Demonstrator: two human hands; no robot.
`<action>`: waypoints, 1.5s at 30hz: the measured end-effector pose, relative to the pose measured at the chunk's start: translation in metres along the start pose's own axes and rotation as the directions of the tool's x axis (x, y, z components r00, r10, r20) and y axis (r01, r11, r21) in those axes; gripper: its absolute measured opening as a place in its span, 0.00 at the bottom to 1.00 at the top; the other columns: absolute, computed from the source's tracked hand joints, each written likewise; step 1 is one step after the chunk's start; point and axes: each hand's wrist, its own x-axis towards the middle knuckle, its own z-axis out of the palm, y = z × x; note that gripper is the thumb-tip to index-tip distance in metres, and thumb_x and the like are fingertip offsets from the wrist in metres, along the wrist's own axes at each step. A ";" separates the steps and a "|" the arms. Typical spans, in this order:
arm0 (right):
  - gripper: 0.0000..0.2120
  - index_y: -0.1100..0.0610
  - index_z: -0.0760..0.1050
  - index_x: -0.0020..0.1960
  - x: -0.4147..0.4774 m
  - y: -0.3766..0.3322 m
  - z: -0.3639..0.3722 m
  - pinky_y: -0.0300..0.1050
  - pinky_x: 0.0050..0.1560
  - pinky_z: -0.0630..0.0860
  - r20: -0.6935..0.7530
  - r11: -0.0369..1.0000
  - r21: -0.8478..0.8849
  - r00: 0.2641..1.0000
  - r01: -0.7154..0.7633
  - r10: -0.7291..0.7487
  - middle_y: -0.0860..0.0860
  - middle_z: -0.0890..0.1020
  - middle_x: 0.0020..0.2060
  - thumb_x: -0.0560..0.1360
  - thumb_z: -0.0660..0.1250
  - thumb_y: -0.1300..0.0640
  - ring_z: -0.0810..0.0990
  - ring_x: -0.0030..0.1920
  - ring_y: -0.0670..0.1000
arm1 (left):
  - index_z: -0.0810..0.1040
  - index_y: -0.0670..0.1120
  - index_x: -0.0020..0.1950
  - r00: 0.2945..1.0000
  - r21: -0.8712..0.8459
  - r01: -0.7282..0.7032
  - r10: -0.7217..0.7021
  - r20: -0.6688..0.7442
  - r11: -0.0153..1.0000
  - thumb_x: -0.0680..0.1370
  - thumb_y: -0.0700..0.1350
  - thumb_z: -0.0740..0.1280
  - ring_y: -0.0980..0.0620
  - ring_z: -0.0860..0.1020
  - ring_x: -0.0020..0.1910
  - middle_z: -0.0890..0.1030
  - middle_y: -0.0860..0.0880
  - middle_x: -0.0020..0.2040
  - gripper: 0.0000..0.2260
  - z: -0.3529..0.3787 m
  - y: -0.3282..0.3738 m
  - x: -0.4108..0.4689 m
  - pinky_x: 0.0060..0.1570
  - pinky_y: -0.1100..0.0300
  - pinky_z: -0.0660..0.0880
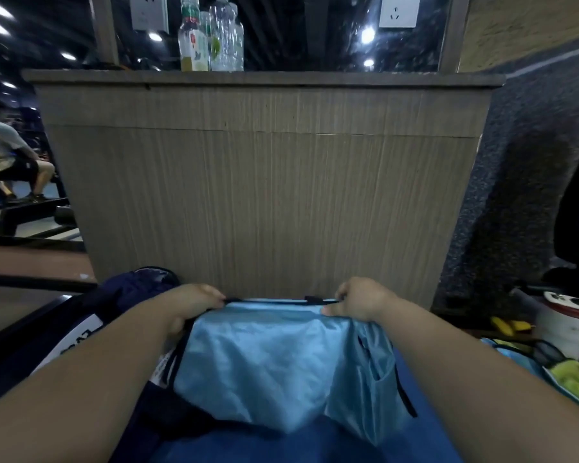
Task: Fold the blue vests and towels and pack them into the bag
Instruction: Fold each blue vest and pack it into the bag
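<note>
Light-blue shiny vest (264, 359) with black trim held up by top edge, hanging creased; dark navy bag (127, 292) at left.

The vest (264, 359) is glossy, light-blue cloth, creased, with matt black trim. The cabinet (264, 195) is matt wood-grain laminate. The bottles (211, 35) are clear plastic.

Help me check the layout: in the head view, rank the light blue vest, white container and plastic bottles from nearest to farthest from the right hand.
1. The light blue vest, its top edge pinched by the right hand.
2. The white container, low on the right.
3. The plastic bottles, far ahead on the cabinet top.
</note>
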 end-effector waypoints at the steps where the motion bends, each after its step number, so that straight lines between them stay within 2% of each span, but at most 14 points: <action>1: 0.20 0.51 0.78 0.57 0.006 0.003 0.009 0.44 0.56 0.74 -0.040 0.999 0.033 0.999 -0.003 0.004 0.49 0.80 0.56 0.72 0.71 0.40 0.77 0.55 0.50 | 0.82 0.42 0.52 0.998 0.189 0.014 -0.003 -0.058 0.982 0.78 0.38 0.67 0.44 0.81 0.52 0.83 0.41 0.52 0.07 0.000 -0.008 0.010 0.53 0.51 0.78; 3: 0.14 0.51 0.77 0.53 0.015 0.011 0.027 0.45 0.53 0.74 -0.093 0.995 0.101 0.995 -0.016 0.025 0.50 0.80 0.55 0.73 0.72 0.44 0.77 0.54 0.50 | 0.80 0.42 0.56 0.984 0.498 0.072 0.020 -0.178 0.864 0.78 0.38 0.63 0.43 0.79 0.57 0.81 0.42 0.58 0.10 0.002 -0.022 0.026 0.58 0.52 0.74; 6: 0.17 0.54 0.76 0.60 0.022 0.028 0.046 0.40 0.49 0.70 -0.121 0.983 0.174 0.990 -0.052 0.074 0.53 0.77 0.61 0.75 0.71 0.47 0.76 0.59 0.52 | 0.72 0.43 0.62 0.951 0.765 0.154 0.116 -0.286 0.625 0.80 0.39 0.58 0.43 0.74 0.62 0.75 0.43 0.63 0.12 0.019 -0.027 0.025 0.60 0.52 0.71; 11: 0.29 0.57 0.69 0.70 0.022 0.076 0.058 0.43 0.51 0.71 -0.129 0.908 0.345 0.947 -0.236 0.295 0.55 0.75 0.65 0.75 0.70 0.44 0.76 0.62 0.56 | 0.70 0.49 0.62 0.895 0.918 -0.035 0.420 -0.147 0.396 0.75 0.40 0.60 0.46 0.66 0.63 0.70 0.48 0.62 0.15 0.071 -0.013 0.017 0.55 0.53 0.64; 15: 0.35 0.59 0.70 0.69 0.011 0.116 0.072 0.45 0.55 0.71 -0.086 0.771 0.567 0.910 -0.290 0.406 0.56 0.77 0.64 0.70 0.74 0.41 0.75 0.63 0.58 | 0.75 0.53 0.61 0.899 0.863 -0.260 0.434 0.054 0.433 0.78 0.44 0.60 0.48 0.67 0.64 0.74 0.51 0.61 0.13 0.142 -0.011 0.012 0.59 0.55 0.65; 18: 0.56 0.60 0.68 0.70 0.016 0.155 0.102 0.57 0.61 0.76 -0.015 0.612 0.728 0.886 -0.308 0.464 0.57 0.78 0.62 0.50 0.77 0.31 0.79 0.59 0.59 | 0.73 0.53 0.63 0.918 0.801 -0.332 0.367 0.152 0.499 0.81 0.49 0.59 0.48 0.67 0.66 0.73 0.51 0.64 0.12 0.189 -0.025 0.007 0.63 0.55 0.65; 22: 0.43 0.59 0.73 0.62 0.003 0.167 0.125 0.60 0.49 0.82 0.175 0.305 0.890 0.872 -0.338 0.457 0.58 0.83 0.52 0.53 0.83 0.42 0.84 0.49 0.60 | 0.68 0.54 0.68 0.928 0.741 -0.330 0.343 0.143 0.584 0.82 0.56 0.55 0.52 0.65 0.69 0.70 0.55 0.68 0.16 0.226 -0.049 0.006 0.66 0.55 0.61; 24: 0.41 0.54 0.72 0.62 -0.008 0.163 0.127 0.57 0.48 0.82 0.232 0.241 0.901 0.868 -0.362 0.439 0.56 0.82 0.54 0.55 0.82 0.42 0.83 0.51 0.59 | 0.67 0.55 0.69 0.919 0.748 -0.332 0.375 0.120 0.575 0.81 0.58 0.54 0.53 0.64 0.69 0.69 0.56 0.70 0.18 0.233 -0.059 0.008 0.67 0.56 0.61; 26: 0.28 0.56 0.72 0.60 -0.017 0.164 0.127 0.51 0.45 0.80 0.218 0.194 0.928 0.886 -0.318 0.410 0.57 0.82 0.50 0.65 0.80 0.53 0.82 0.49 0.58 | 0.65 0.55 0.70 0.915 0.754 -0.336 0.386 0.119 0.565 0.78 0.64 0.47 0.54 0.64 0.70 0.67 0.57 0.71 0.25 0.234 -0.065 0.009 0.68 0.58 0.60; 29: 0.18 0.58 0.73 0.60 -0.034 0.168 0.126 0.47 0.38 0.77 0.183 0.219 0.936 0.913 -0.275 0.365 0.58 0.83 0.48 0.73 0.73 0.63 0.82 0.45 0.56 | 0.63 0.57 0.72 0.909 0.752 -0.354 0.394 0.137 0.556 0.66 0.68 0.35 0.56 0.61 0.72 0.64 0.59 0.73 0.39 0.233 -0.071 0.011 0.70 0.59 0.57; 32: 0.18 0.58 0.76 0.59 -0.044 0.174 0.107 0.47 0.40 0.80 0.043 0.234 0.966 0.959 -0.111 0.278 0.59 0.85 0.49 0.71 0.75 0.62 0.84 0.45 0.57 | 0.60 0.59 0.75 0.915 0.743 -0.363 0.365 0.171 0.562 0.65 0.68 0.34 0.58 0.55 0.75 0.58 0.60 0.77 0.41 0.228 -0.077 0.015 0.73 0.56 0.50; 36: 0.47 0.59 0.76 0.59 -0.054 0.193 0.073 0.53 0.45 0.82 -0.169 0.161 0.979 0.947 0.128 0.274 0.60 0.85 0.49 0.44 0.86 0.45 0.85 0.47 0.60 | 0.59 0.62 0.75 0.894 0.675 -0.442 0.350 0.279 0.591 0.64 0.76 0.34 0.61 0.50 0.76 0.53 0.64 0.77 0.43 0.216 -0.081 0.022 0.73 0.57 0.43; 40: 0.22 0.53 0.75 0.60 -0.053 0.219 0.071 0.53 0.44 0.81 -0.229 0.203 0.967 0.878 0.155 0.420 0.61 0.83 0.53 0.68 0.77 0.60 0.84 0.47 0.60 | 0.52 0.68 0.74 0.840 0.647 -0.543 0.355 0.411 0.535 0.63 0.79 0.32 0.63 0.45 0.76 0.46 0.68 0.75 0.41 0.207 -0.085 0.031 0.75 0.58 0.42; 45: 0.30 0.43 0.66 0.70 -0.041 0.226 0.078 0.53 0.51 0.79 -0.240 0.374 0.927 0.785 0.012 0.571 0.48 0.74 0.61 0.73 0.74 0.60 0.80 0.53 0.56 | 0.50 0.68 0.74 0.824 0.649 -0.565 0.304 0.478 0.510 0.64 0.80 0.43 0.65 0.43 0.75 0.45 0.69 0.75 0.40 0.199 -0.074 0.036 0.72 0.62 0.42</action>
